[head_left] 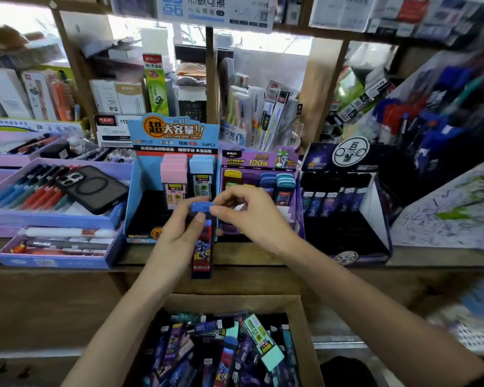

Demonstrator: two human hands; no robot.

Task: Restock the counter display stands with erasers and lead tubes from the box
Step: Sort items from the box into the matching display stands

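A lead tube (pixel 203 247) with a blue cap and a red and purple label hangs upright in front of the counter stands. My left hand (pixel 179 233) grips its upper part with the thumb on the front. My right hand (pixel 249 216) pinches the blue cap at the top. Behind them stand a blue display stand (pixel 140 191) holding pink and blue-capped tubes, a purple display stand (pixel 260 159) with several coloured tubes, and a black display stand (pixel 344 233) with dark tubes. Below, an open cardboard box (pixel 305 325) is full of loose lead tubes and erasers.
A phone in a dark case (pixel 95 188) lies on a purple tray of pens (pixel 53 216) at the left. Another pen tray (pixel 56 247) sits at the counter's front edge. Shelves packed with stationery rise behind. A scribbled test sheet (pixel 453 210) leans at the right.
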